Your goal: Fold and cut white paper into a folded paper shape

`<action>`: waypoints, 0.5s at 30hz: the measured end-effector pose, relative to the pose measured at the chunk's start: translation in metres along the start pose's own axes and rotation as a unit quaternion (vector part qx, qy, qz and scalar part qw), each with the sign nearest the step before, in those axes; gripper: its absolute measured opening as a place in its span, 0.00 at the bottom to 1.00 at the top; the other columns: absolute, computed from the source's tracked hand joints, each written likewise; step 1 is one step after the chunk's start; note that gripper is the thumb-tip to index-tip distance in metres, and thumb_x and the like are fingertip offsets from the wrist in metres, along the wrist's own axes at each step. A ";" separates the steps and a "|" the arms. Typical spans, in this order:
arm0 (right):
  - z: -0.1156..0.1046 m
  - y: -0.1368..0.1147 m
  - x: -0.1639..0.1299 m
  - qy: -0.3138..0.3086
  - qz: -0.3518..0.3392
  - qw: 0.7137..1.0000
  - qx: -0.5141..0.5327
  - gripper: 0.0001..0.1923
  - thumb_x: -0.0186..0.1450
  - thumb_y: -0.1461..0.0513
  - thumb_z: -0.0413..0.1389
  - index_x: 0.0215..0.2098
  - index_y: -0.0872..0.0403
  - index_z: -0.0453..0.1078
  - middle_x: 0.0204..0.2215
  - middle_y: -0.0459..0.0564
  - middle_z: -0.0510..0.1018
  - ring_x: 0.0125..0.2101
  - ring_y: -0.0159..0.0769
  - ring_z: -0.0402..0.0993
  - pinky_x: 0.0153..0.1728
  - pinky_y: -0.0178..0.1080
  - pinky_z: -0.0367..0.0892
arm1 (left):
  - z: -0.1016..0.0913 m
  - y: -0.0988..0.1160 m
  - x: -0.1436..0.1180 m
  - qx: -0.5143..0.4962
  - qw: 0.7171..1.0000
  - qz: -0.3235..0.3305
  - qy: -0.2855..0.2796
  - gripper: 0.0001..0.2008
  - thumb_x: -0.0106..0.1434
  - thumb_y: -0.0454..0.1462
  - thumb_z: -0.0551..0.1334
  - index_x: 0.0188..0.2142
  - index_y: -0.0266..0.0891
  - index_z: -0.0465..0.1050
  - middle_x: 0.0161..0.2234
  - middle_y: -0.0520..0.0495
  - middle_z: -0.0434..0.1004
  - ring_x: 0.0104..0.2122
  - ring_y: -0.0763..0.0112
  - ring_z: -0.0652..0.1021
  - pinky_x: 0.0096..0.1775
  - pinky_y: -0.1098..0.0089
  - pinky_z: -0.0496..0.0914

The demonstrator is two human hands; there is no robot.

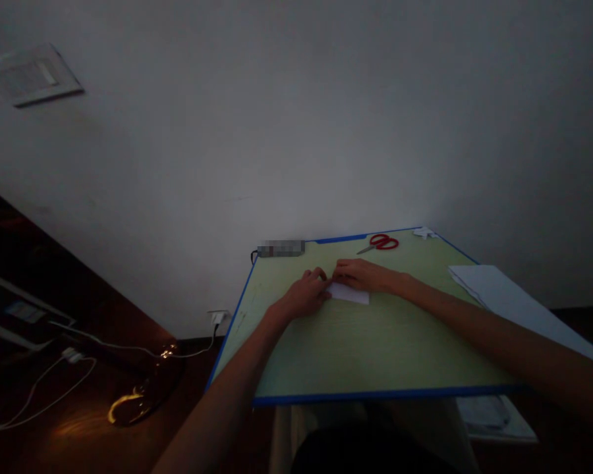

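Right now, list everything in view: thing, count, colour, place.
small folded paper piece: one, white, mid-table, under both hands.
red-handled scissors: one, far table edge.
stack of paper sheets: one, white, table's right side.
crumpled paper scrap: one, white, far right corner.
pale green table with blue edging: one, centre.
white cables: several, dark floor at left.
wall plate: one, grey, upper left wall.
left hand: on the paper's left end.
right hand: pressing the paper's top edge.
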State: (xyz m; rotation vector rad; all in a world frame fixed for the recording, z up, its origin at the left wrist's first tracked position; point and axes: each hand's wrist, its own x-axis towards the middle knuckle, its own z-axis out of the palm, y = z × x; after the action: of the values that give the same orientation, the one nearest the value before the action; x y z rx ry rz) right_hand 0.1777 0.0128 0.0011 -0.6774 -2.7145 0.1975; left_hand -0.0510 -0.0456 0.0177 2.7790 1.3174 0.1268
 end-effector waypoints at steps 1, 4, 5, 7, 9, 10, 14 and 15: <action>-0.001 0.000 0.001 -0.002 -0.003 1.000 0.007 0.11 0.74 0.63 0.50 0.46 0.56 0.75 0.39 0.54 0.75 0.37 0.38 0.74 0.40 0.38 0.66 | 0.000 0.000 0.000 -0.003 1.000 -0.003 -0.001 0.19 0.69 0.36 0.57 0.58 0.41 0.71 0.57 0.39 0.67 0.53 0.53 0.71 0.56 0.54 0.69; -0.009 -0.003 0.004 -0.030 -0.008 0.999 -0.006 0.10 0.73 0.63 0.51 0.45 0.56 0.74 0.39 0.54 0.76 0.37 0.38 0.74 0.39 0.38 0.65 | -0.002 0.002 -0.001 -0.009 1.000 -0.007 -0.003 0.18 0.69 0.36 0.57 0.57 0.42 0.72 0.57 0.39 0.68 0.53 0.54 0.71 0.56 0.53 0.69; -0.012 -0.006 0.006 -0.045 -0.006 0.999 -0.022 0.10 0.73 0.64 0.51 0.45 0.56 0.74 0.39 0.54 0.76 0.36 0.38 0.74 0.38 0.38 0.65 | -0.002 0.002 -0.001 -0.011 1.000 -0.006 -0.002 0.18 0.69 0.36 0.57 0.57 0.42 0.72 0.56 0.39 0.68 0.53 0.53 0.71 0.56 0.53 0.69; -0.018 -0.010 0.009 -0.076 0.003 0.995 -0.057 0.09 0.72 0.65 0.52 0.45 0.55 0.74 0.38 0.54 0.77 0.34 0.38 0.74 0.35 0.37 0.63 | -0.003 0.003 -0.001 -0.013 1.000 -0.003 0.001 0.18 0.69 0.36 0.57 0.57 0.41 0.72 0.56 0.38 0.68 0.52 0.53 0.71 0.57 0.52 0.68; -0.021 -0.013 0.011 -0.091 0.007 0.993 -0.080 0.09 0.72 0.65 0.52 0.44 0.55 0.74 0.37 0.53 0.77 0.33 0.37 0.74 0.33 0.37 0.62 | -0.003 0.002 -0.001 -0.012 1.000 -0.001 0.003 0.18 0.69 0.36 0.57 0.57 0.41 0.72 0.56 0.39 0.68 0.53 0.54 0.71 0.57 0.52 0.68; -0.021 -0.013 0.011 -0.091 0.006 0.992 -0.082 0.09 0.72 0.65 0.52 0.44 0.55 0.74 0.37 0.53 0.77 0.33 0.37 0.74 0.34 0.37 0.62 | -0.003 0.002 -0.001 -0.011 1.000 -0.001 0.002 0.18 0.69 0.36 0.57 0.57 0.41 0.72 0.56 0.39 0.68 0.53 0.54 0.70 0.57 0.53 0.68; -0.012 -0.007 0.010 -0.055 -0.003 0.997 -0.058 0.09 0.72 0.64 0.52 0.44 0.56 0.75 0.39 0.53 0.77 0.37 0.38 0.75 0.37 0.37 0.64 | -0.002 0.002 -0.001 -0.007 1.000 -0.006 -0.007 0.19 0.69 0.36 0.57 0.58 0.40 0.71 0.57 0.38 0.67 0.53 0.53 0.71 0.56 0.53 0.69; -0.009 -0.005 0.009 -0.046 -0.005 0.997 -0.057 0.10 0.73 0.64 0.52 0.45 0.56 0.76 0.40 0.53 0.77 0.38 0.38 0.75 0.38 0.37 0.65 | -0.002 0.002 -0.001 -0.008 1.000 -0.009 -0.007 0.19 0.69 0.36 0.57 0.58 0.40 0.72 0.57 0.38 0.67 0.53 0.52 0.71 0.56 0.53 0.69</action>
State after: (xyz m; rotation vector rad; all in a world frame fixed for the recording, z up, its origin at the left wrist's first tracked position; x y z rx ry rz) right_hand 0.1715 0.0132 0.0133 -0.7014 -2.8344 0.0734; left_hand -0.0503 -0.0472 0.0198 2.7500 1.3309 0.1148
